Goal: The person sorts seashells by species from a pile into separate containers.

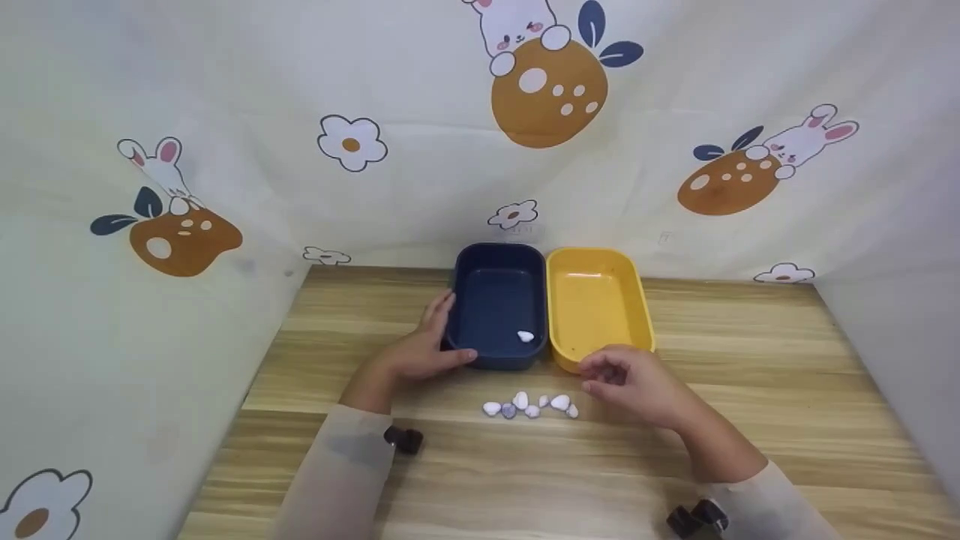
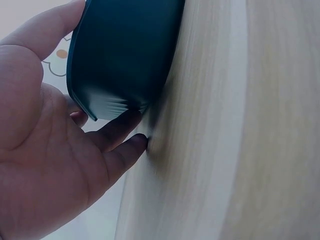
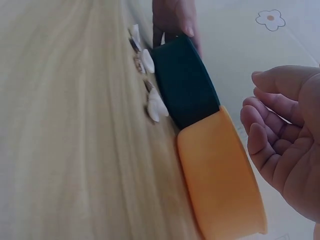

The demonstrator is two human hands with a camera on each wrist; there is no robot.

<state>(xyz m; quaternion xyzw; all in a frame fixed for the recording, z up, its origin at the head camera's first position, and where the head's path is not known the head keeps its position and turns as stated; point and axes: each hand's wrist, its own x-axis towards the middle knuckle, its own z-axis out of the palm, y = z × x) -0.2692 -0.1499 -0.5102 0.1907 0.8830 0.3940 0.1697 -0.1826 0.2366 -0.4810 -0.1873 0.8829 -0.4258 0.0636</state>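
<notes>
My left hand [image 1: 424, 349] holds the near left corner of a dark blue box [image 1: 499, 361], thumb at the front and fingers along its left side. In the left wrist view, fingertips touch the box wall [image 2: 125, 55] low down near the tabletop. One white pebble [image 1: 526, 337] lies inside this box. My right hand [image 1: 634, 382] hovers by the near edge of a yellow box [image 1: 555, 315], its fingers loosely curved. Between its thumb and fingers [image 3: 265, 135] the right wrist view shows nothing held. Several white and greyish pebbles [image 1: 560, 403] lie in a loose row before the boxes.
Both boxes stand side by side on a wood-grain table [image 1: 525, 480], close to its back edge. Behind and at the sides hangs a pale cloth [image 1: 420, 67] printed with rabbits, fruit and flowers. Each forearm carries a small black device [image 1: 405, 439] near the sleeve end.
</notes>
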